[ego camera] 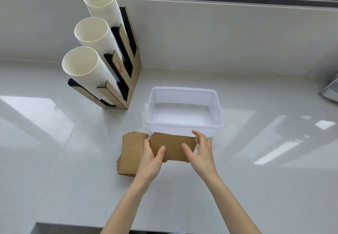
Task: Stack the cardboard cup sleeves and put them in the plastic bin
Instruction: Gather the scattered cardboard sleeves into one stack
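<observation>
A flat stack of brown cardboard cup sleeves (172, 148) is held between both hands just in front of the bin. My left hand (152, 158) grips its left end with the thumb on top. My right hand (200, 151) holds the right end, fingers curled over the far edge. A second pile of sleeves (130, 153) lies on the white counter to the left, partly under my left hand. The clear plastic bin (217, 106) stands right behind the held stack, and nothing is inside it.
A cardboard cup dispenser (135, 63) with three tilted stacks of white paper cups (95, 65) stands at the back left. A wall and window ledge run along the back. A grey object (331, 91) sits at the right edge.
</observation>
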The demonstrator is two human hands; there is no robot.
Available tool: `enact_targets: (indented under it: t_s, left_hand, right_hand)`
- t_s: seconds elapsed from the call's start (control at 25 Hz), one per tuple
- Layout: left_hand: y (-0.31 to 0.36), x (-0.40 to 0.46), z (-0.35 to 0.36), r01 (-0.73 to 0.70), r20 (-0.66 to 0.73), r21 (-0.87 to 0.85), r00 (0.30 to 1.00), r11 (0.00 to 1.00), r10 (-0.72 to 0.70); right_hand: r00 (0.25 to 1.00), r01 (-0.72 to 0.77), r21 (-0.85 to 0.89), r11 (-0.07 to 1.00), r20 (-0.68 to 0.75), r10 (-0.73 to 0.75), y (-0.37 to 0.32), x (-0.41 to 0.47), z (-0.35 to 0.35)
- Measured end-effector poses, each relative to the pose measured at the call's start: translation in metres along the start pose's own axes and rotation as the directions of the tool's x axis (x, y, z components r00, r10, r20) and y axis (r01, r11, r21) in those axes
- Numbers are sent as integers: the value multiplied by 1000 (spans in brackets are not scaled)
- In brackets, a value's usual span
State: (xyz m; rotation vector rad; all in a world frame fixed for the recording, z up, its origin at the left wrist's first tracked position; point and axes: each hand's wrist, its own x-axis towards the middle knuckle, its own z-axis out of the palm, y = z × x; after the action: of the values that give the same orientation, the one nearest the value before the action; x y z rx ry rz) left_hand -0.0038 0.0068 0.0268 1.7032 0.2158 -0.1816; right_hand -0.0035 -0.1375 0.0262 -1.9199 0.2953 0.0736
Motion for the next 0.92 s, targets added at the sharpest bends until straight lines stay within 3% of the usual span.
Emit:
enact_targets:
  t_s: [0.08,0.16,0.28,0.48,0.64,0.92]
  left_hand:
    - [-2,0,2,-42,45,12,998,999,42]
    - [-4,3,6,-87,82,52,993,995,83]
    - [-10,9,10,-134,98,117,988,984,123]
    - [-39,13,11,-96,112,261,991,961,69]
    - [-56,18,15,-75,131,364,991,928,29]
    - [-46,29,20,-148,147,339,984,929,103]
  right_hand:
    - [992,-98,250,963,98,75,6,-3,-8]
    - [997,-50,314,948,76,27,10,-4,-15]
    - [997,77,209,975,-8,-77,17,-1,-20]
    - [988,156,-67,986,-6,-157,46,1,-11]
    - [988,149,-85,985,42,-146,61,6,-8]
    - [989,150,-80,985,5,-150,56,15,-10]
